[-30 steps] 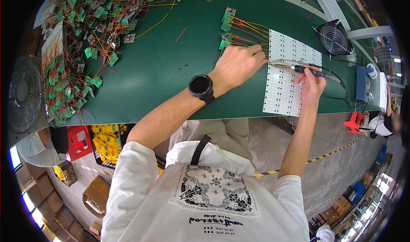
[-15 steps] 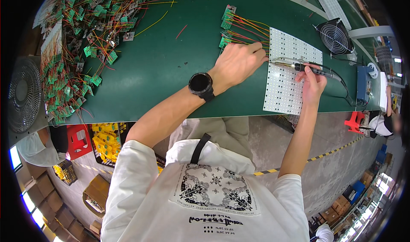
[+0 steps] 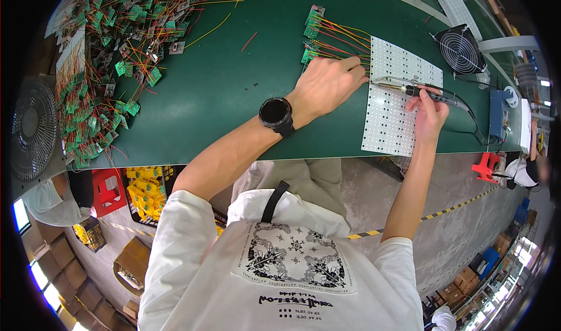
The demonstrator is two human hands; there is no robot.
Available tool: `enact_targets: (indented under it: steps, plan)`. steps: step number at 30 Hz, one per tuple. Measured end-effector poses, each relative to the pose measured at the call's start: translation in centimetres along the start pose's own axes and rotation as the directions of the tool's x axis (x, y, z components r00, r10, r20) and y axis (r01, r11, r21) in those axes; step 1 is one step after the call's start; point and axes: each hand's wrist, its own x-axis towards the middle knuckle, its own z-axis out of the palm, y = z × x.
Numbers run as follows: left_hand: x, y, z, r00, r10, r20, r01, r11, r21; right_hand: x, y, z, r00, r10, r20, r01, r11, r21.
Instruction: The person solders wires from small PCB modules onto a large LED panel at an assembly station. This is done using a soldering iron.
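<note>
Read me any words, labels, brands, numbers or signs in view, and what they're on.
White shirt: black lettering and digits beside a patterned print, which I won't copy out.
Watch: dark face, nothing readable.
White board: dots; any marks between them too small to read.

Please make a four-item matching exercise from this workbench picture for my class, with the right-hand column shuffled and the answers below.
Things:
1. soldering iron
2. wristwatch
3. dotted panel
4. pile of wired circuit boards

Descriptions:
A. white, lying beneath the soldering iron
B. heaped at the left end of the green tabletop
C. held in the right hand
D. black, with a round face

Pairs: 1-C, 2-D, 3-A, 4-B
</note>
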Motion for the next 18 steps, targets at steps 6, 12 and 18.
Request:
enact_targets:
  steps: [6, 12, 18]
  plan:
    - [0.3, -0.1, -0.4, 1.0, 0.0, -0.01, 0.0, 1.0, 0.003, 0.4, -0.2, 0.4, 0.998, 0.003, -0.057, 0.001, 0.998, 0.068]
    - [0.4, 0.6, -1.9, 1.0, -0.014, -0.021, 0.016, 0.998, 0.059, 0.5, -0.3, 1.5, 0.995, -0.003, -0.101, 0.014, 0.994, 0.105]
    - [-0.4, 2.2, -8.4, 0.983, -0.013, -0.184, 0.038, 0.99, 0.133, 0.1, -0.1, 0.5, 0.995, -0.007, -0.096, 0.016, 0.996, 0.09]
